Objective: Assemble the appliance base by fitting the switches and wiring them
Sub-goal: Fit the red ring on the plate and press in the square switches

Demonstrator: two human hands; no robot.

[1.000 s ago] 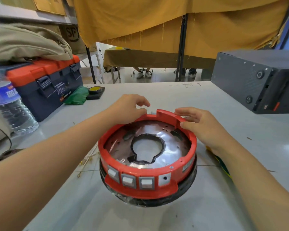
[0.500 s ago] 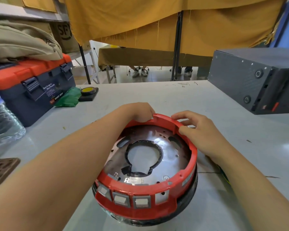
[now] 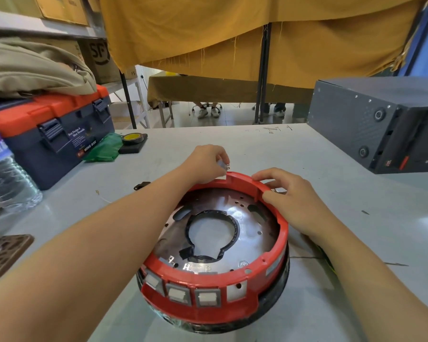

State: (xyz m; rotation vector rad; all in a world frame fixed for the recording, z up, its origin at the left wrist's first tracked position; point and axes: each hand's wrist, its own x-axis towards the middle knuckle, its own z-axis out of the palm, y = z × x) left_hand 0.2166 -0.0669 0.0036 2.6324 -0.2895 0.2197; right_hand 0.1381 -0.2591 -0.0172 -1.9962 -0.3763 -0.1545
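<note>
The round red appliance base (image 3: pixel 208 307) sits on the grey table (image 3: pixel 331 174), its shiny metal plate with a black-edged centre hole facing up. Three grey switches (image 3: pixel 181 293) fill slots in its near wall, and one slot beside them is bare. My left hand (image 3: pixel 205 164) pinches a small grey switch (image 3: pixel 223 165) just above the far rim. My right hand (image 3: pixel 289 196) grips the far right part of the rim, fingers curled over it.
A blue and orange toolbox (image 3: pixel 55 129) with a beige cloth on it stands at the left, a water bottle (image 3: pixel 8 174) in front of it. A green bag and a tape roll (image 3: pixel 131 138) lie behind. A dark metal box (image 3: pixel 381 122) stands at the right.
My left hand has lifted off the far rim and now pinches a small switch above it. The base has tilted and slid slightly nearer; my right hand stays on the rim.
</note>
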